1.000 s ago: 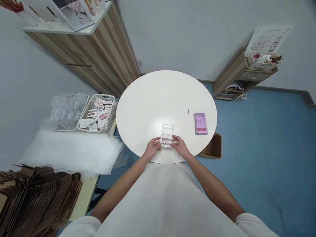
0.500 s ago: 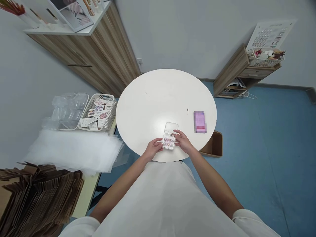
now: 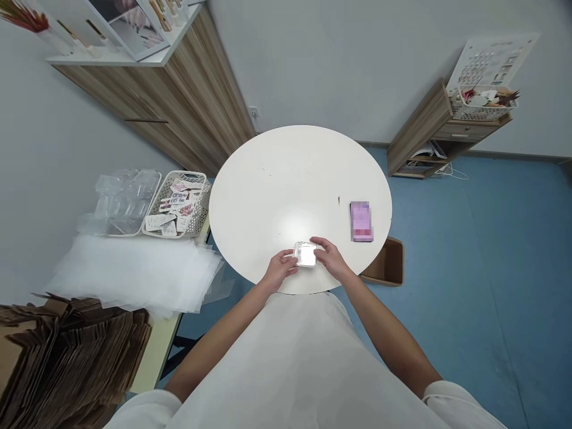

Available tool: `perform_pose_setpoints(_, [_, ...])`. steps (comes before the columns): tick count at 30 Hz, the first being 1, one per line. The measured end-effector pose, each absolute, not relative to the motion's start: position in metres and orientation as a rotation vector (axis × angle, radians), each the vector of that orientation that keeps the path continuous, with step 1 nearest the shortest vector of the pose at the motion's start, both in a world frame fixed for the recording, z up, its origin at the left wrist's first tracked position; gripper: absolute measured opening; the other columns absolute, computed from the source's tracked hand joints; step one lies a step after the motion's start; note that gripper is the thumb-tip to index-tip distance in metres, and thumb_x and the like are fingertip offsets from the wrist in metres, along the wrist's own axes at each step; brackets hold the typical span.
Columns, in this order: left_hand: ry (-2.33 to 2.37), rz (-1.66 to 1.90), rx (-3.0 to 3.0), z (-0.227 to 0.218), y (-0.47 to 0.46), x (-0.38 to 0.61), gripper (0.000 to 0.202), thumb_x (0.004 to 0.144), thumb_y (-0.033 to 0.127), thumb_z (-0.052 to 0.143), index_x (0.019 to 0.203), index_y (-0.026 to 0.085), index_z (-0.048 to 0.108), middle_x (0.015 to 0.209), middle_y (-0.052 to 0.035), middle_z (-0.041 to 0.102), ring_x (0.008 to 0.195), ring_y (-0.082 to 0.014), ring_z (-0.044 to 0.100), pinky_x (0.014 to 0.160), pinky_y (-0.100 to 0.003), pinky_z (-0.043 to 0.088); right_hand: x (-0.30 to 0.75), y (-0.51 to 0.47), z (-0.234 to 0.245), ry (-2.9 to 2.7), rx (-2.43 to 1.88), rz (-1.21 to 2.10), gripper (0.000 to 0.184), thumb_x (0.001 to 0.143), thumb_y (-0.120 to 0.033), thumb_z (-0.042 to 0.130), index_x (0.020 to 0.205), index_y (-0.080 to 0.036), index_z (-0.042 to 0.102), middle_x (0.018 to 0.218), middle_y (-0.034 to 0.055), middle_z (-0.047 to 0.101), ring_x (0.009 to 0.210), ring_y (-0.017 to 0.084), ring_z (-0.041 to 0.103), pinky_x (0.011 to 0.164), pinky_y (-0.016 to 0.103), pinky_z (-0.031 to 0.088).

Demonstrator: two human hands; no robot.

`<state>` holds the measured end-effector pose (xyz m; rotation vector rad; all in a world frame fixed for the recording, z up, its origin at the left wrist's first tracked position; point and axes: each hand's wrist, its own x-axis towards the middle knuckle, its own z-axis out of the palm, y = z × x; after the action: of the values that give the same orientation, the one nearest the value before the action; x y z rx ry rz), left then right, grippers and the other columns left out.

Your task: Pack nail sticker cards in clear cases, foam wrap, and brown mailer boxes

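Observation:
Near the front edge of the round white table [image 3: 295, 179], a small clear plastic box [image 3: 306, 254] sits between my two hands. Its lid lies over the base, and bright glare on the lid hides what is inside. My left hand [image 3: 280, 268] grips the box's left side, thumb toward the front. On the opposite side, my right hand [image 3: 329, 257] holds the right edge with its fingers bent round the back corner. A purple, pixelated rectangular item [image 3: 361, 221] lies on the table to the right, apart from both hands.
To the left stand a basket of printed cards [image 3: 199, 211], a tray of clear plastic boxes [image 3: 127, 199], white translucent sheets [image 3: 134, 271] and folded brown cardboard [image 3: 84, 351]. A brown open box [image 3: 392, 262] is below the table's right edge. Wooden cabinets [image 3: 210, 89] stand behind.
The clear box's lid, raised at the back half a second ago, has come down over the base. The patterned nails seen inside are now hidden by glare. Both hands stay on the box.

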<state>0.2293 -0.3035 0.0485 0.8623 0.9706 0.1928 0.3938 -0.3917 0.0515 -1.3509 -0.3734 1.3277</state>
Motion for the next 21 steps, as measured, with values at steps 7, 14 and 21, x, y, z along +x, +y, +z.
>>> perform_pose_setpoints(7, [1.01, 0.302, 0.922, 0.043, -0.303, 0.232, 0.053, 0.059, 0.035, 0.071, 0.104, 0.016, 0.052, 0.083, -0.0065, 0.066, 0.079, -0.0159, 0.061, 0.079, -0.038, 0.047, 0.377, -0.4, 0.044, -0.258, -1.472, 1.325, 0.047, 0.066, -0.037, 0.061, 0.11, -0.025, 0.048, 0.106, 0.0057, 0.055, 0.09, 0.017, 0.057, 0.072, 0.03, 0.05])
perform_pose_setpoints(14, [1.065, 0.295, 0.964, 0.037, -0.303, 0.227, 0.051, 0.058, 0.033, 0.072, 0.102, 0.015, 0.052, 0.075, -0.0043, 0.064, 0.071, -0.0141, 0.06, 0.073, -0.035, 0.049, 0.368, -0.4, 0.029, -0.215, -1.475, 1.296, 0.044, 0.06, -0.037, 0.066, 0.097, -0.02, 0.051, 0.074, -0.0001, 0.057, 0.073, 0.015, 0.059, 0.07, 0.032, 0.049])
perform_pose_setpoints(21, [1.08, 0.321, 1.05, 0.021, -0.3, 0.221, 0.051, 0.064, 0.033, 0.067, 0.109, 0.017, 0.049, 0.078, -0.0042, 0.063, 0.072, -0.0133, 0.06, 0.073, -0.033, 0.048, 0.353, -0.392, 0.02, -0.227, -1.6, 1.214, 0.054, 0.063, -0.04, 0.063, 0.109, -0.023, 0.042, 0.08, 0.0007, 0.058, 0.07, 0.015, 0.059, 0.066, 0.032, 0.048])
